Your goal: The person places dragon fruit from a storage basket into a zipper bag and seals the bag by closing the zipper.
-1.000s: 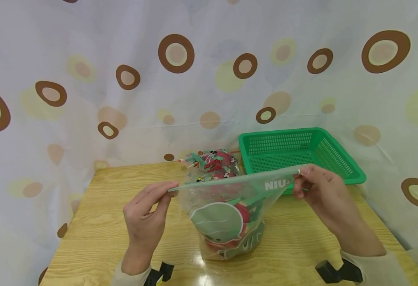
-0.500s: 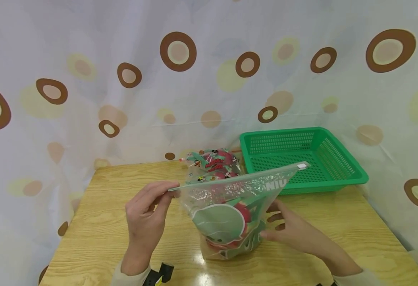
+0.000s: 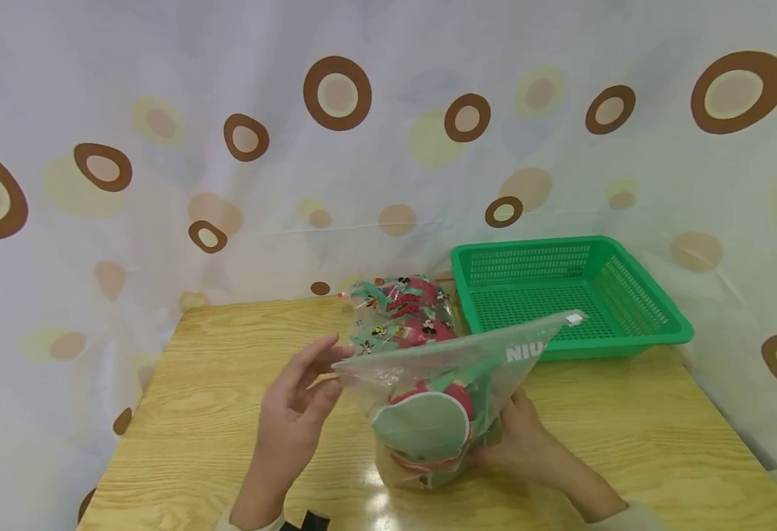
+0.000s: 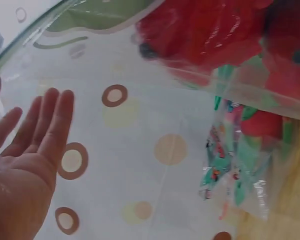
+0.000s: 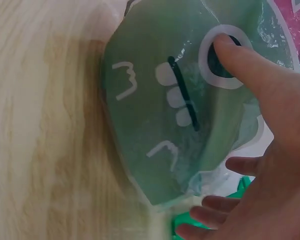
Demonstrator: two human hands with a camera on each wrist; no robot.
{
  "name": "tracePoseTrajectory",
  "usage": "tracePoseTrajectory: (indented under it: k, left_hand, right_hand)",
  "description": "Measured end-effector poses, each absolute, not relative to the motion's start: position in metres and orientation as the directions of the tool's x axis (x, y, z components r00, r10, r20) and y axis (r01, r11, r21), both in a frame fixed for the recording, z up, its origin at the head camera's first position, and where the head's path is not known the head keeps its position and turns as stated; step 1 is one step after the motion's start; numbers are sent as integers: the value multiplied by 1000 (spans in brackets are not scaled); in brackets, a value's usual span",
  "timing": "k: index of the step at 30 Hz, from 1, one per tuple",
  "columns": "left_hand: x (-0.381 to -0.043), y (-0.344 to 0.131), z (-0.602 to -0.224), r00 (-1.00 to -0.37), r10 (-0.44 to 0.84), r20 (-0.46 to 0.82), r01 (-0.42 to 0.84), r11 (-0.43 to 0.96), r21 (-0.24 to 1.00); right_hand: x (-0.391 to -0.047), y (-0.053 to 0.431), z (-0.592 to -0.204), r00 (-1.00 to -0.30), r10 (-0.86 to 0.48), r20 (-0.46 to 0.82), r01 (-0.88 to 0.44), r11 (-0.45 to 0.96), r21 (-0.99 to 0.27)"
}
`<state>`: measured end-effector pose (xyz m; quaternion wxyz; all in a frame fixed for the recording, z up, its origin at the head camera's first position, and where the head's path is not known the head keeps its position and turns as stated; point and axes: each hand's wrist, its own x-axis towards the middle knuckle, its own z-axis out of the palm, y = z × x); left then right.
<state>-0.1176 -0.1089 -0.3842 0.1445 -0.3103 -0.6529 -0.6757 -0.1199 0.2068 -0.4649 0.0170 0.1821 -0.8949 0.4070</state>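
A clear zip bag [image 3: 421, 428] with a green cartoon face, NIU lettering and red and green contents stands on the table. Its top edge slants up to a white slider [image 3: 574, 319] at the right corner. My left hand [image 3: 295, 424] is at the top left corner with fingers loosely spread; the left wrist view shows nothing in that palm [image 4: 27, 160]. Low on the bag's right side is my right hand [image 3: 527, 446]. In the right wrist view its thumb [image 5: 247, 62] rests on the printed front [image 5: 155, 110], and the other fingers [image 5: 217, 204] spread beside the bag's edge.
Behind it, a second clear bag with cartoon mouse prints [image 3: 404, 306] holds red and green things. A green plastic basket [image 3: 683, 332] stands at the back right of the wooden table [image 3: 229, 383]. A spotted curtain [image 3: 375, 169] hangs along the back.
My right hand has left the top right corner and moved down to the bag's right side. My left hand has let go of the top left corner. The bag has shifted slightly right.
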Motion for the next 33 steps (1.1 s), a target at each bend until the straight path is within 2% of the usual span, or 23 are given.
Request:
tracePoseTrajectory:
  k: [2,5,7,10,17,22,26,33]
  left_hand:
    - [-113,-107,-399,-814,327,480,481,-85,873]
    - [-106,-100,-425,-830,488,270,325,29,945]
    - [-102,-94,-440,-832,536,145,246,121,962]
    - [-98,-83,-457,-847,532,3,123,190,974]
    - [-91,-53,-482,-912,409,-17,-5,29,1000]
    - [-82,-39,-489,-941,293,-167,-180,-17,984]
    - [-78,-36,-489,-941,236,-242,-263,-60,963]
    - [-70,-43,-489,-942,201,-270,-293,-96,951]
  right_hand:
    - [-124,203,-470,-895,-342,288,-438,542,-717]
    - [-127,200,-475,-855,-367,366,-508,455,-732]
    - [-128,199,-476,-851,-368,375,-514,438,-737]
    - [-128,197,-475,-850,-371,375,-515,428,-743]
    - [-124,194,-479,-871,-367,327,-461,378,-803]
    - [-118,189,-478,-890,-354,287,-423,409,-809]
    - [-113,186,-477,-909,-321,265,-393,453,-800]
    - [-101,180,-472,-943,-233,239,-333,612,-717]
